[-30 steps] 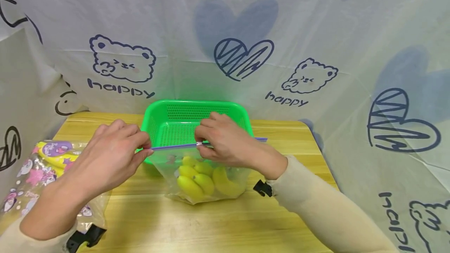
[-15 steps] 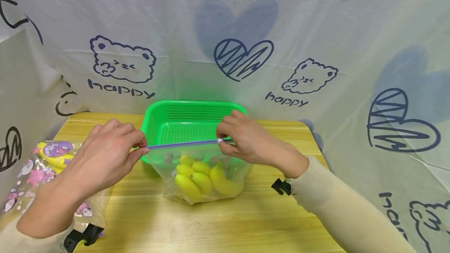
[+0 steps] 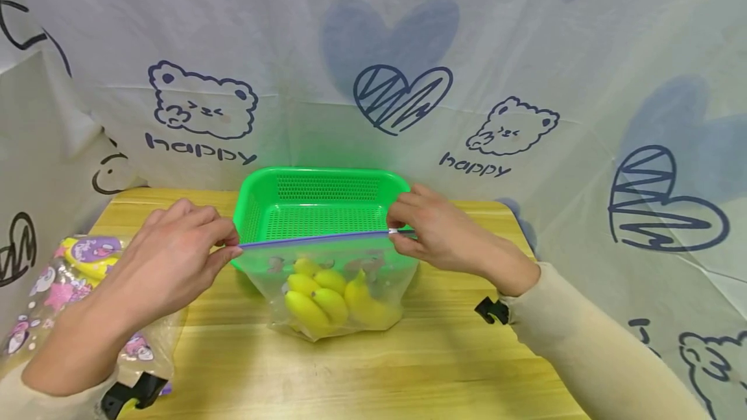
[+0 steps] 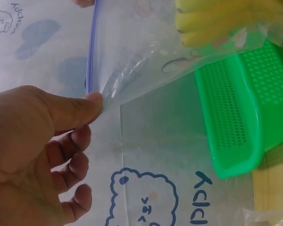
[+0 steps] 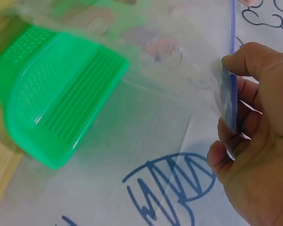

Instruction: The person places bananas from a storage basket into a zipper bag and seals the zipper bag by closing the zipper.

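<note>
A clear zip bag (image 3: 332, 256) with a purple zip strip (image 3: 318, 239) stands upright mid-table, with yellow bananas (image 3: 318, 293) inside. My left hand (image 3: 181, 258) pinches the strip's left end between thumb and forefinger; in the left wrist view the other fingers curl loosely below the thumb (image 4: 75, 110). Near the strip's right end, my right hand (image 3: 446, 232) pinches the small white slider (image 3: 393, 231). From the right wrist view, the thumb (image 5: 247, 59) presses on the strip and the slider itself is mostly covered.
Right behind the bag sits a green perforated basket (image 3: 327, 170). A second printed clear bag (image 3: 64, 290) with something yellow in it lies at the table's left, partly under my left forearm. White printed cloth (image 3: 315, 37) hangs behind the wooden table (image 3: 373, 374).
My right hand has slid the slider rightward along the strip, from about its middle to near the right end. My left hand has shifted slightly left, still pinching its end.
</note>
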Tool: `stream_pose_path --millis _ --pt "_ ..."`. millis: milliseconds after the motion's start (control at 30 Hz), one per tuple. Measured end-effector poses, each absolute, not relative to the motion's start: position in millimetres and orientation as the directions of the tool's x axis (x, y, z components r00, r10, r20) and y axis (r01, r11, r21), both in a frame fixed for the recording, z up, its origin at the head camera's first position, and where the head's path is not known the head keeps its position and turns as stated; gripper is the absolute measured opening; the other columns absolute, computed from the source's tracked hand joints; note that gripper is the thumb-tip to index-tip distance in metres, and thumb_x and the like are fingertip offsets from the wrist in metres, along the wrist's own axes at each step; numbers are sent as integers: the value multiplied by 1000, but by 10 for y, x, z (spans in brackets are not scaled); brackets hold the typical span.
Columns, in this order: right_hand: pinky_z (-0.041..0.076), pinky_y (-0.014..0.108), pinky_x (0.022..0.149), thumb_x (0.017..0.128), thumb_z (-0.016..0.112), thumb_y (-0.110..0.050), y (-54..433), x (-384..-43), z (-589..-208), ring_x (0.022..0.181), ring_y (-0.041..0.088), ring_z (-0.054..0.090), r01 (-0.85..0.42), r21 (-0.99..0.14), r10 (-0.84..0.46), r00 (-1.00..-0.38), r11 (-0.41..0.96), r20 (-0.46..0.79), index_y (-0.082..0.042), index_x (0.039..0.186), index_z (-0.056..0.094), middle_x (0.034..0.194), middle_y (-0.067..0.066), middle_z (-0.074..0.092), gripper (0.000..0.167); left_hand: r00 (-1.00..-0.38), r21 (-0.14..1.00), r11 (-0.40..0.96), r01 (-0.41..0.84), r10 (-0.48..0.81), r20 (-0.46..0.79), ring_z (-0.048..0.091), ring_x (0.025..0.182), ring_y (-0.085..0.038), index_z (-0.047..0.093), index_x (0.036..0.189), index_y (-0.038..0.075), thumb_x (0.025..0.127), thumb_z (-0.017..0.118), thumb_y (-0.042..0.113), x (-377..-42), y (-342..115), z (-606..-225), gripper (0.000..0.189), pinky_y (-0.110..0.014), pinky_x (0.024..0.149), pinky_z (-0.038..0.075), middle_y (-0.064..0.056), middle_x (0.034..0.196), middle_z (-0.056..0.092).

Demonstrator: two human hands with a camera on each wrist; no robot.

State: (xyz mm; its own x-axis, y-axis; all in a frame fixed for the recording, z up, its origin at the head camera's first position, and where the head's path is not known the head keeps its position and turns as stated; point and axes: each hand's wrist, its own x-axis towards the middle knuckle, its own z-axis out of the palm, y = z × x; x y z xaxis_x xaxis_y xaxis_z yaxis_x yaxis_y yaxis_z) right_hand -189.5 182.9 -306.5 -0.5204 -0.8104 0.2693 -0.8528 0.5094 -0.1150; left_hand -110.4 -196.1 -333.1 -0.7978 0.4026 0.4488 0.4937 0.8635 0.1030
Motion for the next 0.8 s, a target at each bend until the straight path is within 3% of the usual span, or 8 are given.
stream_pose_path --millis 267,567,800 --pt "43 32 78 94 69 -11 2033 -1893 -3052 86 17 47 -808 -145 -772 -588 570 241 -11 97 68 95 -2 65 3 -823 106 876 470 392 411 50 87 -22 72 88 23 87 83 15 -1087 -2045 -3340 14 -43 75 38 8 88 63" --pt "46 33 80 94 68 -14 2088 -1868 -3051 90 17 50 -785 -188 -754 -620 591 219 -13 98 69 97 -3 66 5 -778 102 853 511 409 477 49 85 -20 70 85 23 83 84 11 -1063 -2043 -3345 19 -40 73 37 8 87 64" --pt "48 32 80 86 63 -13 2120 -1728 -3136 91 12 55 -742 -313 -731 -659 593 178 -20 93 63 95 -7 63 10 -758 155 798 582 464 459 53 94 -19 68 86 25 82 87 11 -996 -2071 -3372 24 -43 79 46 10 91 61"
